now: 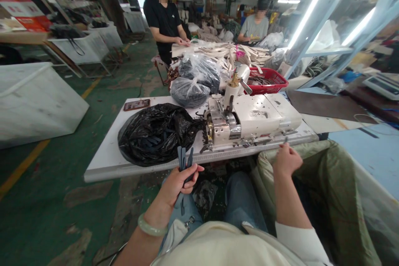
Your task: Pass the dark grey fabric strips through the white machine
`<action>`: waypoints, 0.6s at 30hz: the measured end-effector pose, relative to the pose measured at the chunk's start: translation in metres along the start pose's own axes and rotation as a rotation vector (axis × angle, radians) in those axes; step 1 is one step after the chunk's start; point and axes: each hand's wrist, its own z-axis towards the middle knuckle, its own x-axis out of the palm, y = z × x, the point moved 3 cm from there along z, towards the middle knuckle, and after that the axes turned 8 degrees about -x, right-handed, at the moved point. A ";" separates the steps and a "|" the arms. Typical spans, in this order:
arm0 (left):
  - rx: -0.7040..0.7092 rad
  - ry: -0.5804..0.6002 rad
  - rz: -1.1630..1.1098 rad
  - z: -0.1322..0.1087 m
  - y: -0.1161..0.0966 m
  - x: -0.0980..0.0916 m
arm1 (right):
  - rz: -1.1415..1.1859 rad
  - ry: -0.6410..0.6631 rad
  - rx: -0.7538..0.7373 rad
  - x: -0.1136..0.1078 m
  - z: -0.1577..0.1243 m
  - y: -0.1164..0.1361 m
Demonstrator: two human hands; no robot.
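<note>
Black crinkled plastic bag (156, 133), open on the white desk (102, 162), holds dark flat strips. 2 clear bags (195, 79) behind it hold dark material; the red mesh basket (269, 83) holds dark pieces.

Left hand (179, 183): grip closed on several slate-blue strips (184, 157), upright below the desk's near edge.

Right hand (287, 160): grip curled tight at the desk edge beside the cream machine (249, 118); what it holds cannot be told.
</note>
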 end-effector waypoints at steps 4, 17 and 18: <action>0.008 0.013 0.048 0.003 -0.002 0.006 | -0.610 -0.326 -0.244 -0.079 0.007 -0.031; -0.084 0.026 0.056 0.007 0.006 0.034 | 0.598 1.170 -0.071 0.056 -0.189 0.109; -0.090 0.020 0.052 0.006 0.007 0.032 | 0.605 1.164 -0.048 0.058 -0.189 0.109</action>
